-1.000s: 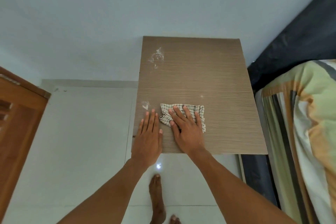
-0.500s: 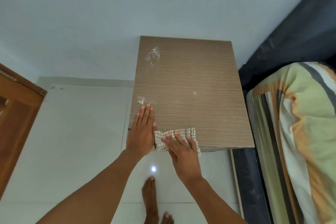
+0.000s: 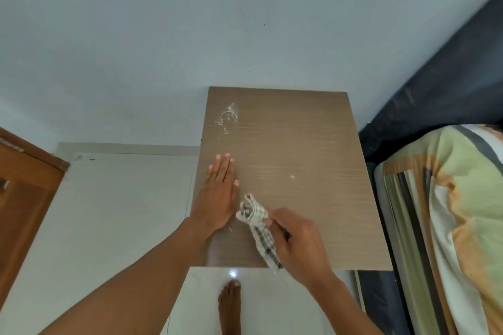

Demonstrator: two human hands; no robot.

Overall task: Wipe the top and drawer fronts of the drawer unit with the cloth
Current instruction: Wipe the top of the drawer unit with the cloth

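Observation:
I look down on the brown wood-grain top of the drawer unit (image 3: 307,144), which stands against a pale wall. White dusty smears (image 3: 228,117) mark its far left part, and a small white speck (image 3: 292,177) lies near the middle. My left hand (image 3: 219,196) rests flat on the left side of the top, fingers together. My right hand (image 3: 299,245) is closed around a bunched white cloth with dark checks (image 3: 257,223), lifted near the front of the top; one end hangs past the front edge. The drawer fronts are hidden from here.
A bed with a striped green, orange and white cover (image 3: 446,226) and a dark headboard (image 3: 435,84) is close on the right. A brown wooden door (image 3: 24,187) stands at the left. White floor tiles (image 3: 109,226) and my bare foot (image 3: 230,307) are below.
My right hand has gathered the flat cloth into a bunch and picked it up off the front edge. My left hand has slid a little farther onto the top.

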